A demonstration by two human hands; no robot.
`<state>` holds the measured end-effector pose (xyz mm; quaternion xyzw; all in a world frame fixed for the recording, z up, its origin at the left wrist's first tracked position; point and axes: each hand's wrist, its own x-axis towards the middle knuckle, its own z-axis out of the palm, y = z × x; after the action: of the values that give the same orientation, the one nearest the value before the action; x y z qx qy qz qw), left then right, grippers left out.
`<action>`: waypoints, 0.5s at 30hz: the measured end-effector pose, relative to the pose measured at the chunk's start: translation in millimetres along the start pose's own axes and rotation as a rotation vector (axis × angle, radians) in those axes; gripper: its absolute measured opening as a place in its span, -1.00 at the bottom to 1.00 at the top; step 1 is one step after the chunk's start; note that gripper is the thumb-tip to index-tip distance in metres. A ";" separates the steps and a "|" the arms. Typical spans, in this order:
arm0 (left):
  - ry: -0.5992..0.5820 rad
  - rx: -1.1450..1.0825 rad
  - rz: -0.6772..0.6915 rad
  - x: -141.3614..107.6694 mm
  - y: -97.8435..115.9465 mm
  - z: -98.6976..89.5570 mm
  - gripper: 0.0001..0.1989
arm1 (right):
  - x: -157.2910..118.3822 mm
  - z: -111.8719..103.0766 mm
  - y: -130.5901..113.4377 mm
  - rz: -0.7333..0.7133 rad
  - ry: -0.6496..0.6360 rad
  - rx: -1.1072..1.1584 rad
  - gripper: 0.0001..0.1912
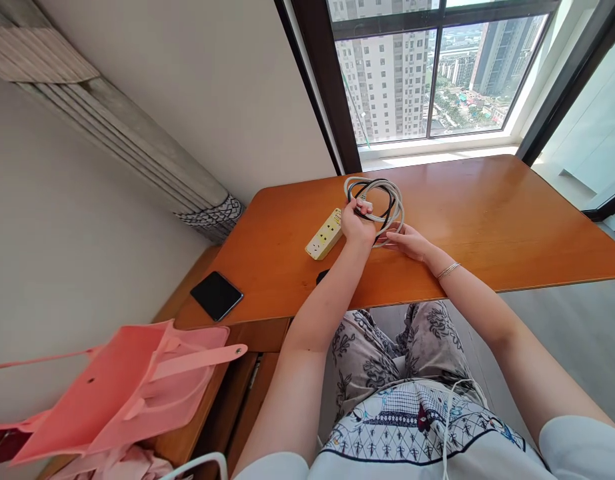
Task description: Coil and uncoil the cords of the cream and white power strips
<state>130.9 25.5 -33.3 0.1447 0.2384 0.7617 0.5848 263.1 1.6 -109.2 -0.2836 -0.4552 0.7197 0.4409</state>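
Note:
Coiled white and black cables (398,200) are in my hands above the wooden table. My left hand (358,219) has its fingers wrapped round the left part of the coil, near a white plug (365,204). At the coil's lower right, my right hand (406,240) grips the white cable between thumb and fingers. A pale yellow power strip (324,235) lies on the table just left of my left hand. Partly hidden behind my left forearm is a small black object (321,275).
The wooden table (487,220) reaches to the window. A dark tablet or phone (216,295) lies at its left. A pink bag (122,387) stands at the lower left, beside brown drawers. A gathered curtain (152,147) hangs along the left wall.

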 end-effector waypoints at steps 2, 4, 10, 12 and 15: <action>-0.034 -0.011 -0.064 -0.7 -2.6 -0.2 -0.69 | -1.0 -0.5 -0.4 0.000 -0.021 0.031 -0.46; -0.052 -0.008 -0.101 0.2 -1.9 -1.4 -0.69 | -1.9 -0.2 -1.6 0.008 -0.047 0.066 -0.49; -0.087 0.092 -0.122 13.8 12.2 -10.9 -0.65 | -6.1 4.4 -13.4 0.016 -0.032 0.203 -0.76; -0.093 0.145 -0.097 17.0 14.7 -15.2 -0.62 | -8.0 6.8 -17.6 0.038 -0.014 0.234 -0.83; -0.107 0.207 -0.036 16.2 13.2 -20.5 -0.59 | -8.6 8.1 -18.0 0.066 0.046 0.216 -0.72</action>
<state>105.4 34.4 -44.6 0.2406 0.2868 0.7136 0.5922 267.2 -5.7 -89.5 -0.2658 -0.3550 0.7719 0.4554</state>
